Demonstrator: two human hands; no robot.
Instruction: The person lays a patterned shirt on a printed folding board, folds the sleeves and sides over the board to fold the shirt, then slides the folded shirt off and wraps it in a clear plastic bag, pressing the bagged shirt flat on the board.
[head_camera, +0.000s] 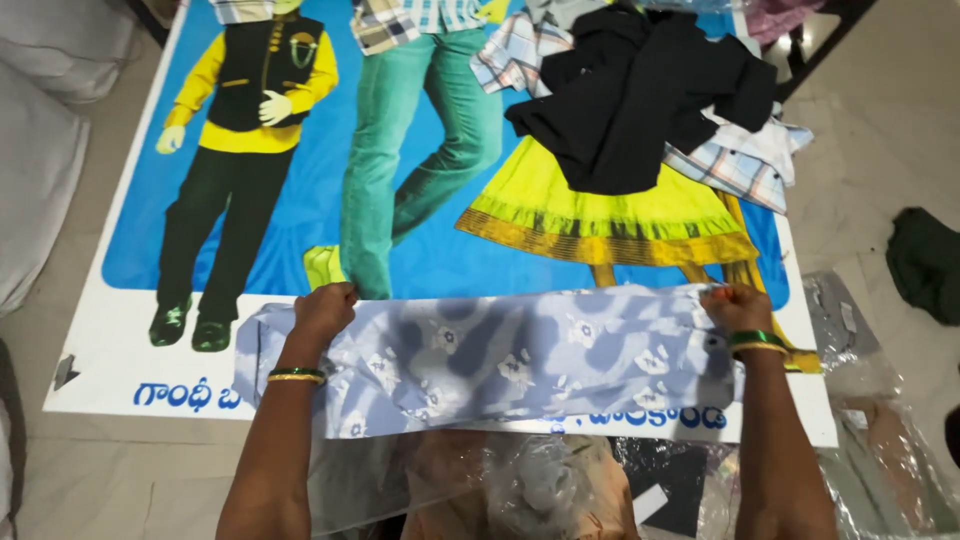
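Now, left hand (322, 305): fingers closed on the cloth's (500, 355) left edge.
Right hand (733, 305): pinching its right edge.
Cloth: blue floral, folded into a band, stretched over the banner (440, 250).
Left: clothes pile (640, 90) seemingly unfolded.

I counted one pale blue floral cloth (500, 360) stretched between my two hands, left hand (322, 310) and right hand (735, 307); one printed banner (300, 220) lay beneath; one black garment (640, 90) topped two checked shirts (730, 165); two bangles circled each wrist.
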